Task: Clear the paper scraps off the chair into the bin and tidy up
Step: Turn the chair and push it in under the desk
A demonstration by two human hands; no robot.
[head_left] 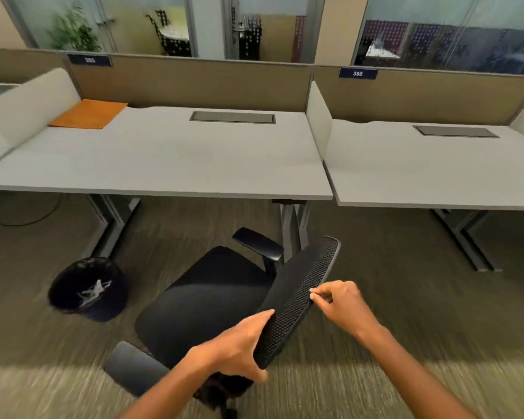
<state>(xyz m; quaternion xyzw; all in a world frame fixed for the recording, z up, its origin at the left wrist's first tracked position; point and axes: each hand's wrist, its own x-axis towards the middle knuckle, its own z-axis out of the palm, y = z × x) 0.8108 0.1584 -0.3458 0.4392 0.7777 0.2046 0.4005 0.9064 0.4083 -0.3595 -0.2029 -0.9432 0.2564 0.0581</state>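
Both my hands hold the black mesh-backed office chair at lower centre: left hand grips its backrest edge, right hand pinches the rim; the round black bin with white paper scraps stands lower left.

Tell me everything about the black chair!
The chair is a black office chair with a smooth padded seat, two armrests and a mesh backrest. It stands on the carpet before the desk, beside the bin. The left hand grips the backrest's edge; the right hand touches its back. No scraps show on the seat.
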